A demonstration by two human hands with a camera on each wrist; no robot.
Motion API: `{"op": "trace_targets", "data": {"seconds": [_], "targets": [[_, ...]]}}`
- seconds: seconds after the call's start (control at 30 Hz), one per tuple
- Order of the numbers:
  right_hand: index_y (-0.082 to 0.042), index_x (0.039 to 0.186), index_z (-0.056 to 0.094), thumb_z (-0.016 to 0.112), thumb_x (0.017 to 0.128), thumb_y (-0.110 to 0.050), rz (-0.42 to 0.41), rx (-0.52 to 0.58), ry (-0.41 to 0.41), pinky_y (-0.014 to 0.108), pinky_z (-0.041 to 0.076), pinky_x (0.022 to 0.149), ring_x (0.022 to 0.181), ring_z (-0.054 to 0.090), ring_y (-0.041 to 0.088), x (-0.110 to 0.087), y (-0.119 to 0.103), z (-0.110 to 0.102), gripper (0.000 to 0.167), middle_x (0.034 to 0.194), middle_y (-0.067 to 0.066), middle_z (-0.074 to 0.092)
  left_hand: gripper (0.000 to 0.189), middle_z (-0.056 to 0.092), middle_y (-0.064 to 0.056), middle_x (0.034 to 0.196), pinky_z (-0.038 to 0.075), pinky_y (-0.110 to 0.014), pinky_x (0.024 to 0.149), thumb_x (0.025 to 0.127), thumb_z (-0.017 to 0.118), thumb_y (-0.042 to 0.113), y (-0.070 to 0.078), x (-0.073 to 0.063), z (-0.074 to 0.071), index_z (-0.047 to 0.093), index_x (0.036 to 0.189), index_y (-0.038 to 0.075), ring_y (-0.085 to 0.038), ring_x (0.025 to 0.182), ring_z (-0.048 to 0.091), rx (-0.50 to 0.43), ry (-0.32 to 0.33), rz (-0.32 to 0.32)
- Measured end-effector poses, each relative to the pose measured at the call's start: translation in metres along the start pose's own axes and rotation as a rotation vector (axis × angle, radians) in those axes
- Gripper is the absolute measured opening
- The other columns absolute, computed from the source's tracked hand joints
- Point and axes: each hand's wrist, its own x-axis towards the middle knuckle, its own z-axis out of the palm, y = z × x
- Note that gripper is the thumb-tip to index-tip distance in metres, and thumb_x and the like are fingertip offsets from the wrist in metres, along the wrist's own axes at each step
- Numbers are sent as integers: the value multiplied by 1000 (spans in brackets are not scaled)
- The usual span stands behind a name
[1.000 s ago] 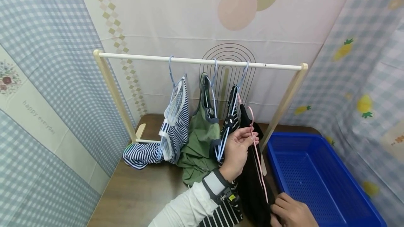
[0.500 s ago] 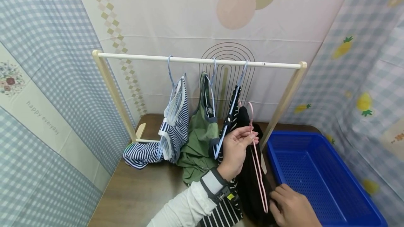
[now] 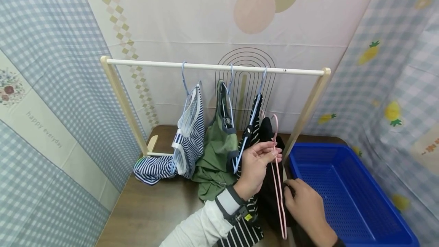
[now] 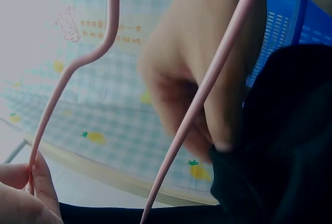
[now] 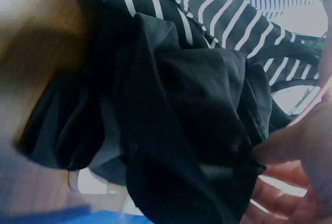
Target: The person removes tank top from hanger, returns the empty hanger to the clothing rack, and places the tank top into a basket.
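My left hand [image 3: 255, 167] pinches a pink hanger [image 3: 279, 197] just below its hook. The hanger's near end points down toward me, bare of cloth. Behind it hangs a black garment [image 3: 265, 197], whose upper part overlaps the hanger's far end. At the garment's right edge, my right hand [image 3: 305, 201] pinches the black cloth between thumb and fingers. In the left wrist view, a pink hanger arm crosses in front of the right hand. The right wrist view shows the bunched black fabric [image 5: 187, 115] at the fingertips.
A rack with a white rail [image 3: 154, 63] holds a navy-striped garment [image 3: 195, 140], a green top [image 3: 217, 155] and a black-striped garment [image 3: 245, 231] on blue hangers. A blue basket [image 3: 370, 201] stands at right on the wooden table [image 3: 147, 209]. Patterned cloths surround the table.
The hanger's near end has come out from the black cloth and dropped lower. My right hand has moved up and slightly left along the garment, while the left hand has stayed nearly in place.
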Motion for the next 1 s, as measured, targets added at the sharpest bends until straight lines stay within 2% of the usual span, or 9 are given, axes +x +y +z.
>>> {"op": "trace_targets", "data": {"seconds": [0.07, 0.13, 0.3, 0.43, 0.6, 0.87, 1.0], "targets": [[-7, 94, 81, 76, 83, -3, 15, 11, 7, 43, 52, 51, 64, 68, 24, 5, -2, 6, 13, 83, 7, 75, 30, 67, -47, 119, 65, -21, 78, 96, 67, -10, 1, -1, 0, 67, 126, -16, -6, 81, 75, -6, -14, -13], [-7, 96, 81, 75, 85, -4, 39, 16, -19, 49, 54, 54, 69, 71, 30, 9, -2, 11, 13, 86, 8, 76, 31, 65, -49, 120, 65, -21, 77, 96, 66, -11, 2, -3, -1, 66, 126, -17, -6, 81, 75, -12, -26, -26], [-7, 104, 81, 73, 90, -8, 112, 24, -157, 60, 58, 67, 84, 76, 39, 15, 0, 24, 16, 97, 12, 79, 31, 66, -50, 119, 65, -20, 76, 96, 65, -12, 5, -8, -4, 66, 126, -18, -6, 80, 76, -1, -34, -35], [-7, 109, 80, 72, 91, -9, 144, 27, -220, 60, 58, 70, 88, 76, 40, 18, 2, 33, 19, 99, 14, 79, 31, 65, -51, 119, 64, -20, 76, 96, 65, -12, 4, -9, -6, 65, 126, -19, -5, 79, 75, 6, -43, -33], [-8, 109, 80, 72, 91, -8, 149, 28, -236, 58, 57, 66, 82, 75, 38, 20, 4, 38, 20, 92, 13, 77, 32, 63, -52, 120, 64, -20, 77, 97, 65, -11, 2, -9, -8, 65, 128, -18, -4, 80, 75, 9, -60, -27], [-9, 104, 80, 75, 90, -9, 127, 17, -216, 54, 55, 62, 78, 73, 35, 21, 4, 41, 15, 87, 11, 75, 32, 65, -50, 119, 64, -19, 77, 98, 66, -8, 2, -9, -11, 66, 129, -17, -3, 78, 75, 43, -85, -31], [-8, 102, 80, 76, 89, -10, 108, 22, -203, 54, 56, 63, 77, 73, 35, 20, 3, 41, 13, 87, 11, 75, 33, 62, -53, 120, 64, -19, 78, 98, 65, -9, 1, -9, -13, 65, 130, -17, -2, 77, 75, 42, -111, -32]]}}
